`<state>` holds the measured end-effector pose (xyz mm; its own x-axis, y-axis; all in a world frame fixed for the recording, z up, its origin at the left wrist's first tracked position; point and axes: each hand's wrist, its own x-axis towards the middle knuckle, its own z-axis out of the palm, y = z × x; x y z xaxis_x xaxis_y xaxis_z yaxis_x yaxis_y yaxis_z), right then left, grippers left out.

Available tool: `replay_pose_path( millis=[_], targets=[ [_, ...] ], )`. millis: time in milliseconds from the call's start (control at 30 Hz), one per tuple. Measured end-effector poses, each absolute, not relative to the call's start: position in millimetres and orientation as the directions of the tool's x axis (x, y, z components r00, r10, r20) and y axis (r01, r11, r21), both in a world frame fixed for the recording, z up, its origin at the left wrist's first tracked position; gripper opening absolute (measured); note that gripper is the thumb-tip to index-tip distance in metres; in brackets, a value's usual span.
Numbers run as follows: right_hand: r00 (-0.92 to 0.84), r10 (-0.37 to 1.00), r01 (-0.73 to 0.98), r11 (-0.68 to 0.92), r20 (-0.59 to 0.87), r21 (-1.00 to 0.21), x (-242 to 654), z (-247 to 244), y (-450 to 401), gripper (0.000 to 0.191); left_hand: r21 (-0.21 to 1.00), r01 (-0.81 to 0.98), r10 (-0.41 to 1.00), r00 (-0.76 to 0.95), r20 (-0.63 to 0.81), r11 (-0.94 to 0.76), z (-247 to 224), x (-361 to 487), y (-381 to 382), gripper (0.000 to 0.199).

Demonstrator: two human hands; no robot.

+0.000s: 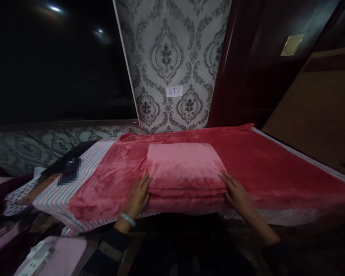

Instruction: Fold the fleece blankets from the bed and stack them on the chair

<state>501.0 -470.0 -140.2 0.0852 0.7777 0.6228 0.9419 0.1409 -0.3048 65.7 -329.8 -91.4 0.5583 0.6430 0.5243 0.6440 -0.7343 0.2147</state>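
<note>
A folded pink plush blanket (185,163) lies in a neat rectangular stack, its layered folds facing me. Under it a larger red plush cover (276,165) spreads over the surface. My left hand (139,195), with a pale bangle on the wrist, grips the stack's near left corner, fingers on top and thumb lower at the side. At the near right corner my right hand (235,193) holds the stack in the same way. The parts of the fingers pressed into the plush are partly hidden.
A striped cloth (83,172) shows beneath the red cover, with a dark blurred object (70,171) on it. A large television (54,65) hangs at the left. A brown panel (319,107) stands at the right. A white power strip (36,260) lies on a pink stool (66,249) below.
</note>
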Motion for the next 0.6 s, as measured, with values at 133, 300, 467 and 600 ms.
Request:
replay_pose_path(
  millis=[133, 300, 467, 600],
  targets=[
    [0.147, 0.747, 0.921, 0.135, 0.648, -0.365, 503, -136, -464, 0.061, 0.214, 0.642, 0.630, 0.535, 0.563, -0.736, -83, 68, -330, 0.057],
    [0.212, 0.681, 0.898, 0.148, 0.701, -0.415, 512, -75, -447, 0.040, 0.221, 0.616, 0.602, 0.524, 0.603, -0.757, -26, 76, -317, 0.040],
    [0.279, 0.526, 0.904, 0.138, 0.803, -0.404, 522, 43, -436, 0.031, 0.202, 0.595, 0.540, 0.470, 0.698, -0.778, 82, 84, -295, 0.022],
    [0.406, 0.447, 0.842, 0.156, 0.797, -0.517, 524, 118, -434, 0.026, 0.430, 0.473, 0.624, 0.404, 0.669, -0.769, 150, 91, -281, 0.029]
  ],
)
